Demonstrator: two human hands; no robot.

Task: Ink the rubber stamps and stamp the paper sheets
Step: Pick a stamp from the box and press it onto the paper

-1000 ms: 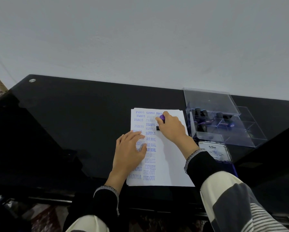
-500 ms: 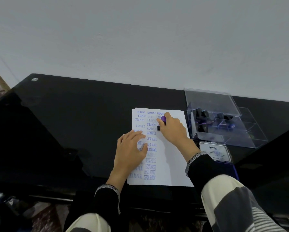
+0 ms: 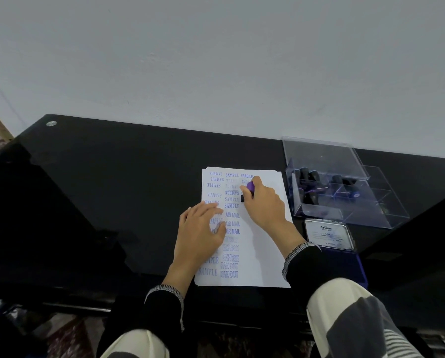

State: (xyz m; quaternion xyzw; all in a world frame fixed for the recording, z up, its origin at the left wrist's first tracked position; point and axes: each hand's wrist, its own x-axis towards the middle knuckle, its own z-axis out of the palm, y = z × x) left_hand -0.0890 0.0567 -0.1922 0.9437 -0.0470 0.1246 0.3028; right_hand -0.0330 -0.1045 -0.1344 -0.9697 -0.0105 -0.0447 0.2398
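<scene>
A stack of white paper sheets lies on the black glass table, its top sheet covered with blue imprints such as SAMPLE, AIR MAIL and FRAGILE. My right hand grips a purple-handled rubber stamp and presses its black base onto the sheet's upper middle. My left hand lies flat with fingers spread on the left part of the sheet. An open ink pad with its Artline lid raised sits right of the paper, partly behind my right sleeve.
A clear plastic box with its lid up holds several more stamps at the right. The table stands against a pale wall, with its front edge near my arms. A patterned floor shows at the left.
Both hands stay almost where they were. The stamp remains pressed on the upper part of the sheet.
</scene>
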